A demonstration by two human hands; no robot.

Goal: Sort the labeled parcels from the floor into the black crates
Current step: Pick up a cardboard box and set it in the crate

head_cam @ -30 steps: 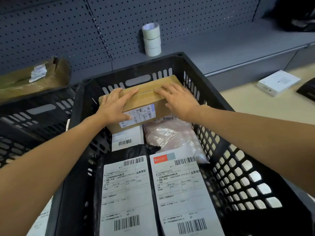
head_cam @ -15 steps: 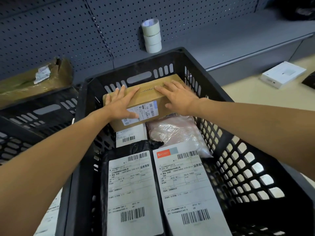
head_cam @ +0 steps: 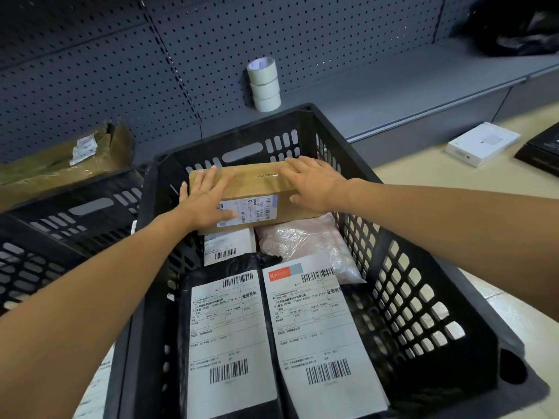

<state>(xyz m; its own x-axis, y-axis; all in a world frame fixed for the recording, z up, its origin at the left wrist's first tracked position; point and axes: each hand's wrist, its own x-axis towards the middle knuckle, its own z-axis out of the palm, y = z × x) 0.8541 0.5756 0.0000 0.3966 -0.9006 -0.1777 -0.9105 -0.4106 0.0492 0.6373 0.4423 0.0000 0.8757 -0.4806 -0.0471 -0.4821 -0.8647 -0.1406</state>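
Resting flat on the cardboard parcel (head_cam: 257, 189), both hands lie with straight fingers and clasp nothing. Left of the grip stands a second black crate (head_cam: 69, 225), with a torn cardboard box (head_cam: 90, 152) behind it. The left hand (head_cam: 208, 201) covers the parcel's left end, its thumb lying on the white label (head_cam: 251, 211). The parcel sits at the far end of the black crate (head_cam: 423, 297), close against the far wall. Nearer than the grip, within the same crate, lie two black bags bearing large labels (head_cam: 227, 334), a small labelled item (head_cam: 225, 244) and a clear plastic bag (head_cam: 305, 240). The right hand (head_cam: 314, 182) presses the parcel's right end. Beyond the grip stand three stacked tape rolls (head_cam: 263, 84); right of it lies a white box (head_cam: 481, 144) on the floor.
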